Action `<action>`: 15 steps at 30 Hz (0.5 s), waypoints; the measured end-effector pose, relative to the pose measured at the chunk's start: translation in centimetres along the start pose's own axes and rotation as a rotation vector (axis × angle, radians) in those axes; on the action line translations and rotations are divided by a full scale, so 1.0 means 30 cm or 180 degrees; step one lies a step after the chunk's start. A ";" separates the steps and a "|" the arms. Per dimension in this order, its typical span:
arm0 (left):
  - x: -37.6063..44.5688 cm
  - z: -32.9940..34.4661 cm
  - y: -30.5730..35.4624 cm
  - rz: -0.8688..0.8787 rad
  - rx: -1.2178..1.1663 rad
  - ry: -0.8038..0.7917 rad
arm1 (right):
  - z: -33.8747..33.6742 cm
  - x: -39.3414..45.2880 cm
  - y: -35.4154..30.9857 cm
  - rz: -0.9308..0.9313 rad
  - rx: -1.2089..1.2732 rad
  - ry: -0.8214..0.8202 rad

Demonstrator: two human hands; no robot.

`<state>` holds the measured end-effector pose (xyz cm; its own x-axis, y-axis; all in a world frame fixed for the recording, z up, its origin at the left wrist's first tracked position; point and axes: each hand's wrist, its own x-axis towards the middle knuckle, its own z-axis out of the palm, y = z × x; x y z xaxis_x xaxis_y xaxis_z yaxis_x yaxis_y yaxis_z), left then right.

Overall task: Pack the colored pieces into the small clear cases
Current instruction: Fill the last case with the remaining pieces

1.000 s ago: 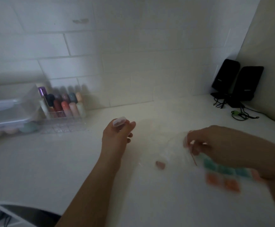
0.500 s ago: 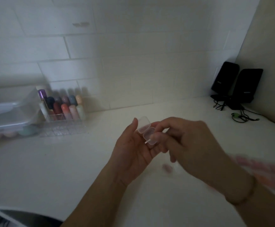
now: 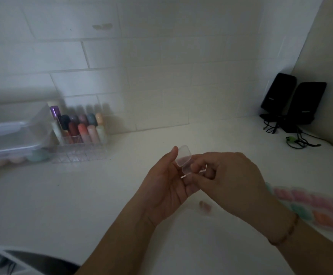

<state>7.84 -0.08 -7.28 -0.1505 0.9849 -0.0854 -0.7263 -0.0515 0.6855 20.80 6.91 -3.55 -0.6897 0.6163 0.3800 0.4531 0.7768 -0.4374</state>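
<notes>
The small clear case (image 3: 184,158) is open, lid up, held above the counter (image 3: 82,195) btw both hands. Left hand (image 3: 165,187) grips it w/ thumb and curled fingers. Right hand (image 3: 227,175) pinches its lower half w/ fingertips; if something is inside, cannot tell. One pink piece (image 3: 204,205) lies on the counter under the hands. At right, blurred rows of colored pieces (image 3: 320,209). At back left, a clear rack (image 3: 78,141) w/ colored tubes, beside a clear box (image 3: 12,139).

Single head-worn view, looking forward and down, close over white counter (image 3: 82,195), tiled wall (image 3: 161,56) behind
</notes>
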 end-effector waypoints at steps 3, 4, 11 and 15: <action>-0.001 -0.001 0.004 0.0012 0.0039 0.0052 | -0.056 0.016 0.004 -0.0120 0.0550 -0.0086; -0.001 -0.001 0.006 0.0021 0.0042 0.0134 | -0.096 0.023 0.009 -0.0148 0.0720 -0.0029; 0.012 -0.010 0.007 0.0026 0.0261 0.0633 | -0.344 0.019 0.188 0.0589 -0.0717 -0.1510; 0.027 -0.005 -0.011 0.0071 0.0435 0.0938 | -0.184 -0.016 0.201 0.0390 -0.0770 -0.1822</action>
<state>7.86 0.72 -7.70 -0.3676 0.8925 -0.2612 -0.6267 -0.0303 0.7786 26.97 12.01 -1.86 -0.7873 0.5877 -0.1866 0.6165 0.7536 -0.2281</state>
